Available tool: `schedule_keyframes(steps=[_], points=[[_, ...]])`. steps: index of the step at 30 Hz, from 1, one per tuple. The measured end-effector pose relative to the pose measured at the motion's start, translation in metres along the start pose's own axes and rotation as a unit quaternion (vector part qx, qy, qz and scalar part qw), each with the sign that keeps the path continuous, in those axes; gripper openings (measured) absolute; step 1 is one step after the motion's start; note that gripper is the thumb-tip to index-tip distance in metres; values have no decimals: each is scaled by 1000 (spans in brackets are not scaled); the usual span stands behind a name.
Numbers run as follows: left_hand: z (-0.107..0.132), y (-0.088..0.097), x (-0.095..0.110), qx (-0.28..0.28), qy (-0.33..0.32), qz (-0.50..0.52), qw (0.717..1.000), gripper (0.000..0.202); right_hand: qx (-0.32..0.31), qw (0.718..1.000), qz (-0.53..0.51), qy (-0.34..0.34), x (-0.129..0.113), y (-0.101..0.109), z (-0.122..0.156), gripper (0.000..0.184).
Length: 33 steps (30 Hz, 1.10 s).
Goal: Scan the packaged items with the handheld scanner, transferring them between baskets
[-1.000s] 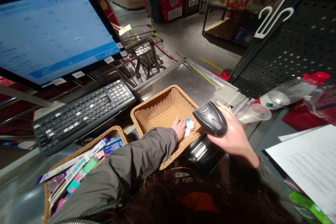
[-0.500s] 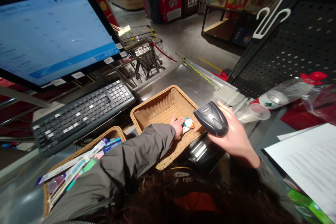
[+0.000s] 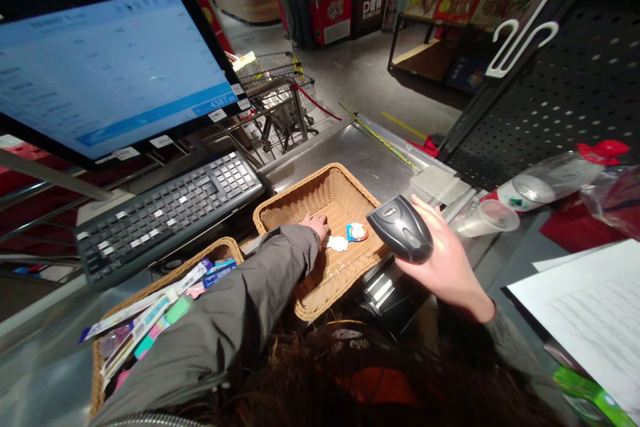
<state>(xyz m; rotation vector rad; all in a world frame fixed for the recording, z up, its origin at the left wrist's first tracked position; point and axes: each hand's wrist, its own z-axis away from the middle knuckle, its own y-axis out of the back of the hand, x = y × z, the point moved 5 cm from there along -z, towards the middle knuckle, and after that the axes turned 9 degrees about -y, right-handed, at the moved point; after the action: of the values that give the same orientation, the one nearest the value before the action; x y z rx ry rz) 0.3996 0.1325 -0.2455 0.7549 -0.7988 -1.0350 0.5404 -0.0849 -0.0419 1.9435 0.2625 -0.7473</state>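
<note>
The left hand (image 3: 316, 221) lies low inside the basket (image 3: 280, 203), knuckles up on the woven floor near the far-left wall. Its fingers are loosely out and nothing shows in its grasp. The grey sleeve (image 3: 260, 280) crosses the basket's near rim and hides the wrist.

The packet (image 3: 357, 232), a small round thing in blue, orange and white, lies flat on the basket floor to the right of that hand. It is near the hand but clear of the fingers. A white scrap (image 3: 337, 243) lies between the two, just beside the packet and a little nearer the person. It does not touch the hand either.

The right hand (image 3: 445, 260) is wrapped round the scanner (image 3: 400, 228), palm under it and fingers closed about its body. The scanner is held above the basket's right rim, just right of the packet, with its dark rounded head turned towards the basket.

A second basket (image 3: 220, 247), full of thin coloured packs, stands to the near left, touching the first. A keyboard (image 3: 170, 210) sits behind both, under a lit monitor (image 3: 110, 73). The steel tabletop (image 3: 365, 160) runs on beyond the basket. To the right lie a clear cup (image 3: 487, 217) on its side, a bottle (image 3: 545, 180) and a printed paper (image 3: 590, 307). A cart (image 3: 280, 100) stands on the floor beyond.
</note>
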Motion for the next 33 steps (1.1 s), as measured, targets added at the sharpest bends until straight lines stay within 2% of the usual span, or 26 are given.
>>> schedule_keyframes(steps=[6,10,13,16,18,20,23,25,28,33], points=[[-7,-1,19,23,-30,-42,998,37,4,1000,-6,-10,1,4,4,65],[-9,8,19,25,-33,-54,998,44,13,1000,4,-18,3,9,7,63],[-5,26,13,56,-16,-56,997,52,17,1000,11,-17,3,11,8,61],[9,57,10,100,-13,-61,993,52,22,1000,10,-15,1,10,8,61],[26,82,11,146,-33,-67,987,48,21,1000,7,-8,-4,8,8,60],[51,110,14,216,-60,-75,972,44,15,1000,8,5,-11,5,8,59],[100,145,18,325,-85,-95,937,43,7,1000,9,24,-25,0,9,59],[134,159,21,382,-91,-115,912,42,1,999,8,41,-35,-3,10,62],[180,168,21,448,-78,-144,879,36,-17,997,11,78,-53,-10,13,64],[245,163,15,509,-27,-181,841,34,-47,986,12,157,-90,-20,21,61]])
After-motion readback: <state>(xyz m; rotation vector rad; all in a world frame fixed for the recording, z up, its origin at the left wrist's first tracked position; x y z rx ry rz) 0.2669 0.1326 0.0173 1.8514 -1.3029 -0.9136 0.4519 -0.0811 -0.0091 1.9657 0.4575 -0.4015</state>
